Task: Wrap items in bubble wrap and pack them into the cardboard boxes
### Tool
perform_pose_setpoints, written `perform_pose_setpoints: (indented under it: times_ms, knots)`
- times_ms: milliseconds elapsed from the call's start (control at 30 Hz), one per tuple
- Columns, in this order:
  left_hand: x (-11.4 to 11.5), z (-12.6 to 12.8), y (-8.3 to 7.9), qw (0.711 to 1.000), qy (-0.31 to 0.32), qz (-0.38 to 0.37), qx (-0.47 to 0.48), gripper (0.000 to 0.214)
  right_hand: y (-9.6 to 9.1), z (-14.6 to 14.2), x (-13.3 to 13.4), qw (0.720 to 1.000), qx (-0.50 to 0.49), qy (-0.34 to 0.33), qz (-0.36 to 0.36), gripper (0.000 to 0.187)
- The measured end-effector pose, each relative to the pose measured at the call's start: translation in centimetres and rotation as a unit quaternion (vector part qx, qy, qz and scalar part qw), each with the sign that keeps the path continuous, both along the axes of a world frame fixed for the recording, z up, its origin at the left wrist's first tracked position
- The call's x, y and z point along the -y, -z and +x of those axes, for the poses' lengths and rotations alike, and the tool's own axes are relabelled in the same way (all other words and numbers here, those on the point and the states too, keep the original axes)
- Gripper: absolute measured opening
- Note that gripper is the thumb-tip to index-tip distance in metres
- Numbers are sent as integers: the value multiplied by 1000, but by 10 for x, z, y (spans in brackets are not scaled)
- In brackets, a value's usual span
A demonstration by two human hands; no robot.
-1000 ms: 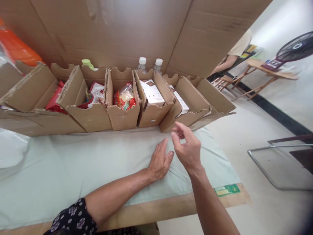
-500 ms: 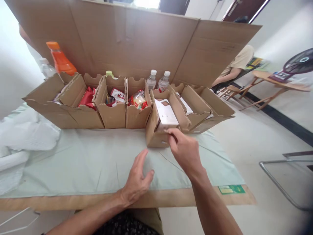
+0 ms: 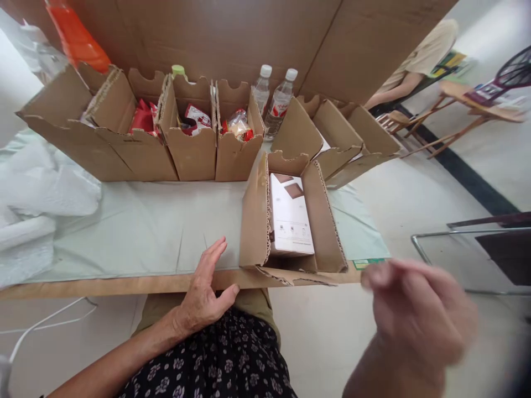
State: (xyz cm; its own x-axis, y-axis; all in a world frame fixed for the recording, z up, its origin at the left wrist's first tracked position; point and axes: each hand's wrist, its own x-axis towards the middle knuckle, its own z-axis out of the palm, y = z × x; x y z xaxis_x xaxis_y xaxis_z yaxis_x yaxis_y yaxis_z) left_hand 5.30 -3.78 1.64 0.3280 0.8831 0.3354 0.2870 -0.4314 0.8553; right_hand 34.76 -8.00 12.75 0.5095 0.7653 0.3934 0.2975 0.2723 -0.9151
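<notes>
A cardboard bin (image 3: 254, 221), pulled forward out of the row, stands at the table's front edge. In it lies a white box (image 3: 290, 221) printed with brown shapes and small icons. My left hand (image 3: 205, 290) is open, fingers stretched out, over the front edge to the left of the bin and apart from it. To the bin's right, off the table's edge, my right hand (image 3: 418, 315) is smeared by motion. Its fingers look curled, but whether they hold anything cannot be made out. It does not touch the bin.
Behind stands a row of cardboard bins (image 3: 194, 160) with red packets (image 3: 143, 117) and snack bags (image 3: 239, 126). Two clear bottles (image 3: 279, 105) and an orange bottle (image 3: 77, 36) rise at the back. White plastic wrap (image 3: 62, 188) lies left. A seated person (image 3: 409, 77) is beyond, right.
The bin with the white box has come forward out of the row to the table's edge. My right hand has left it and moved right. My left hand has drawn back slightly. The view tilts lower.
</notes>
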Motion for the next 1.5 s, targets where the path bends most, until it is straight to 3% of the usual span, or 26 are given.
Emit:
perform_pose_setpoints:
  times_ms: [33,67,167,333,433,500,533,567,633,667,733,800,867,967,1167,1267,1400,1500]
  knots:
    - [2,3,0,1000,-3,3,-1,80,8,5,-14,998,-29,46,-17,9]
    - [3,7,1,1000,-6,6,-3,78,17,9,-28,996,-34,50,-58,11]
    - [1,17,0,1000,-4,6,-10,64,46,1,-50,979,-6,-57,-195,22]
    - [-32,7,-8,998,-48,-12,31,39,83,-65,-20,965,-23,-125,-230,35]
    - [-63,-15,-11,987,-141,-49,62,36,88,-105,0,932,-7,-256,-258,50]
    - [-78,-29,-11,973,-207,-65,81,43,87,-112,2,902,26,-337,-269,53]
    - [-81,-35,-10,967,-229,-71,87,47,87,-108,0,898,35,-345,-271,48]
    - [-80,-40,-9,963,-242,-78,87,50,87,-97,-5,909,37,-318,-267,41]
    - [-67,-44,-4,964,-240,-94,73,52,88,-65,-22,949,38,-194,-246,34]
    - [-57,-43,-1,967,-228,-100,61,54,89,-46,-34,963,45,-132,-230,36]
    - [-33,-35,6,976,-192,-101,38,62,91,-12,-64,974,79,-73,-200,51]
    - [-14,-23,13,983,-160,-86,18,75,93,11,-97,974,106,-94,-179,74]
    - [-6,-10,18,986,-152,-73,-7,83,97,18,-126,967,101,-159,-170,84]
    - [-21,-3,21,980,-186,-65,-36,75,105,4,-146,953,56,-247,-168,75]
    - [-93,-32,16,965,-240,-105,0,34,117,-33,-115,952,78,-233,-182,65]
    - [-111,-36,19,964,-243,-109,27,36,117,-15,-115,964,85,-172,-184,58]
    - [-110,-25,32,961,-244,-121,38,41,116,38,-152,975,96,-37,-199,56]
    - [-106,-20,43,957,-261,-115,45,49,113,60,-183,967,130,-63,-209,52]
